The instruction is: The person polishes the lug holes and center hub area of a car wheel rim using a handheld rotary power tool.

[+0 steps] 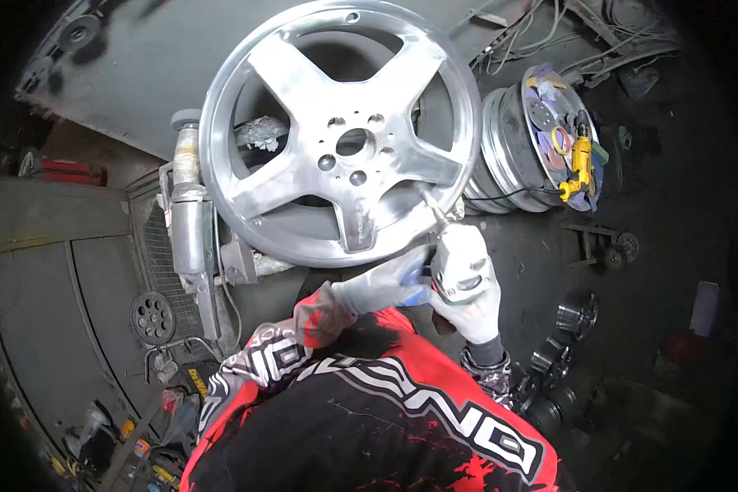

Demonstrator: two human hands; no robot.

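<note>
A large bare-metal five-spoke wheel rim faces me, with bright, patchily polished spokes and bolt holes around its center bore. My right hand, in a pale work glove, is closed round a dusty white-and-blue die grinder. The grinder's thin shaft points up at the rim's lower right, close to a spoke end; whether its tip touches the metal I cannot tell. My left hand, gloved too, grips the grinder's blue part from the left side. Its fingertips are partly hidden.
Right of the rim, stacked wheels carry a yellow drill and sanding discs. A metal cylinder stands close on the left. Cables hang at upper right. Dark round parts lie lower right; tools clutter the lower left.
</note>
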